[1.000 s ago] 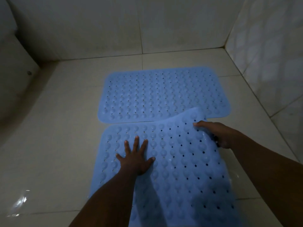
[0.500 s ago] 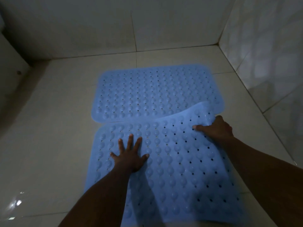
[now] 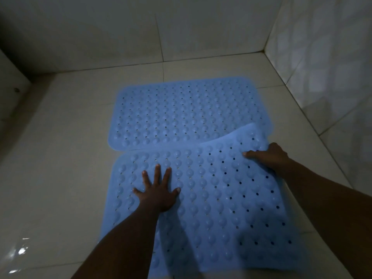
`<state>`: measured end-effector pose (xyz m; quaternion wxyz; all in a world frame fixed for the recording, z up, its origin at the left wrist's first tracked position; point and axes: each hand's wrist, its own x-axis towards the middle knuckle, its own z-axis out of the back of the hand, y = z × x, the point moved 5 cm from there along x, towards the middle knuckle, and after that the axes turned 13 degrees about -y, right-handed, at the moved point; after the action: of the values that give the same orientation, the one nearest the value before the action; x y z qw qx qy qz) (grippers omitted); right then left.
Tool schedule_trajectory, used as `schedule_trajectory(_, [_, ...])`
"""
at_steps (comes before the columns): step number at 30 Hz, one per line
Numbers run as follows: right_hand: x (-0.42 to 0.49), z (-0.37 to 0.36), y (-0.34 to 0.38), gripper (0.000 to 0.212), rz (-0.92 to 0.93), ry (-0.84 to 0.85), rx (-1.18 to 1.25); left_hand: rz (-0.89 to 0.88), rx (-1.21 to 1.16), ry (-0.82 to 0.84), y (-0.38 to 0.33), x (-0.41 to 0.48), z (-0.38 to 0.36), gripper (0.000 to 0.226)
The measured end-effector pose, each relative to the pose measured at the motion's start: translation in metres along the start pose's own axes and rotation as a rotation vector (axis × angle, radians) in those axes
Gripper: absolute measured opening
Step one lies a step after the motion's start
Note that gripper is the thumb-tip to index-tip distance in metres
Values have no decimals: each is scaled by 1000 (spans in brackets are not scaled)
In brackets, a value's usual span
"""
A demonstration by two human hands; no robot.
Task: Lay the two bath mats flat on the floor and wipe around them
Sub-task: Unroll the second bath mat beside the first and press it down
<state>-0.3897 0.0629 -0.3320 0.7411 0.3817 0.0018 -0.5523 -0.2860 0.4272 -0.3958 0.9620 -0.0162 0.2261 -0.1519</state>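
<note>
Two light blue rubber bath mats with bumps and drain holes lie on the tiled floor. The far mat (image 3: 189, 111) lies flat. The near mat (image 3: 217, 200) is flat on its left side, while its far right corner is lifted and overlaps the far mat's near right corner. My left hand (image 3: 158, 191) presses flat on the near mat with fingers spread. My right hand (image 3: 268, 156) grips the near mat's raised right edge, fingers curled over it.
Pale floor tiles (image 3: 60, 158) surround the mats, with a wet shine at the lower left. Tiled walls stand behind (image 3: 161, 31) and to the right (image 3: 330, 67). A pale fixture edge (image 3: 12, 81) shows at the far left.
My right hand has shifted a little toward the near mat's right edge, keeping the corner raised. My left hand stays pressed in place.
</note>
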Motion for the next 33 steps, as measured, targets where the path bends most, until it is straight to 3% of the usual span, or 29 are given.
schedule_trajectory(2, [4,5,-6,135,10,-132,-94,3,4,2,-1,0,0,85])
schedule_trajectory(6, [-4,16,-6,124,10,-249,-319,11,11,2,-1,1,-1,85])
schedule_trajectory(10, [4,9,-11,129,-6,-168,-198,11,17,7,-1,3,-1,86])
schedule_trajectory(12, [7,8,-10,120,-13,-127,-90,12,11,6,-1,3,-2,86])
schedule_trajectory(16, [8,12,-12,111,-5,-181,-77,14,-3,-6,1,3,-3,86])
schedule_trajectory(22, [-13,19,-17,107,138,-624,-405,-16,-25,2,6,2,2,85])
schedule_trajectory(24, [-18,13,-20,103,191,-678,-436,-22,-27,4,7,2,4,85])
schedule_trajectory(28, [-19,1,-27,95,190,-592,-527,-30,-15,-5,9,3,2,86])
schedule_trajectory(33, [-24,-50,-33,94,231,-139,-545,-27,-6,-22,12,5,-2,85])
